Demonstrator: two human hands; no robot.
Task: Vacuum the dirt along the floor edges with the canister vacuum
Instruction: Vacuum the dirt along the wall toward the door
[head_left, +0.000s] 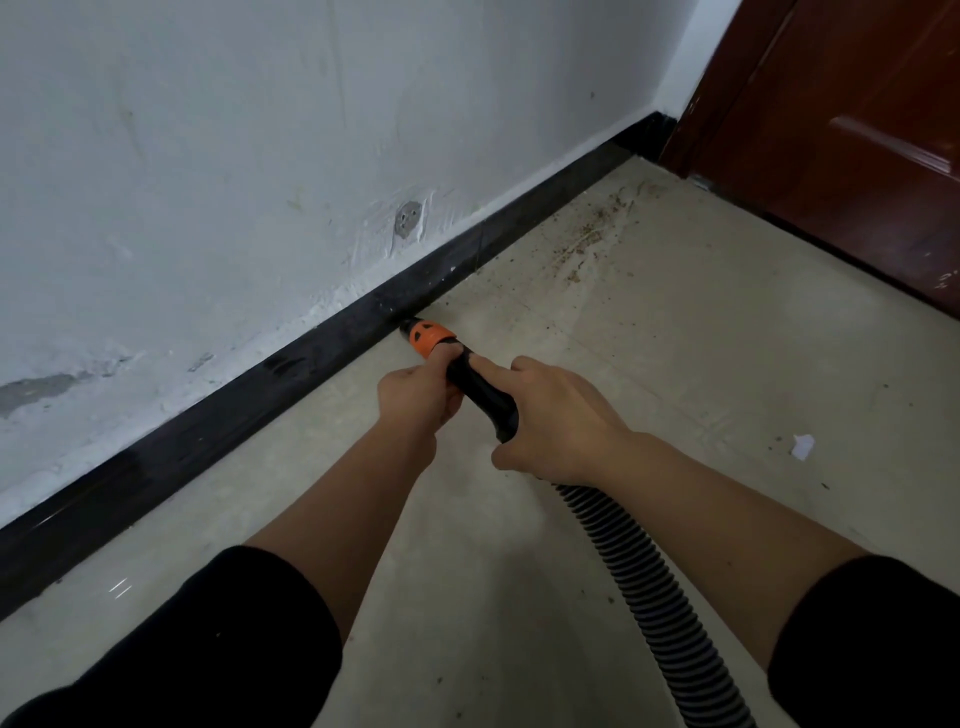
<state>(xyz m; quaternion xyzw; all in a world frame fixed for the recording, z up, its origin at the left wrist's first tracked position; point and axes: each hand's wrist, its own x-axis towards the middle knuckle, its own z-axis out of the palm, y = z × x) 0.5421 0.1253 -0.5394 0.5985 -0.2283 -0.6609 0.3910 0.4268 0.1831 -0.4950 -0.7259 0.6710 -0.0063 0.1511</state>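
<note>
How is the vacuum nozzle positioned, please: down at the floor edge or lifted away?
Down: the nozzle sits tip-first at the seam where baseboard meets floor; exact contact cannot be told.

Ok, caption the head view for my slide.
Left hand and right hand grip the vacuum nozzle, its tip at the black baseboard; dirt lies ahead near the brown door.

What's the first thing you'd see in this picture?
The left hand and right hand grip a vacuum nozzle with an orange ring, its tip at the black baseboard. Brown dirt lies scattered farther on, near the reddish door at upper right.
</note>
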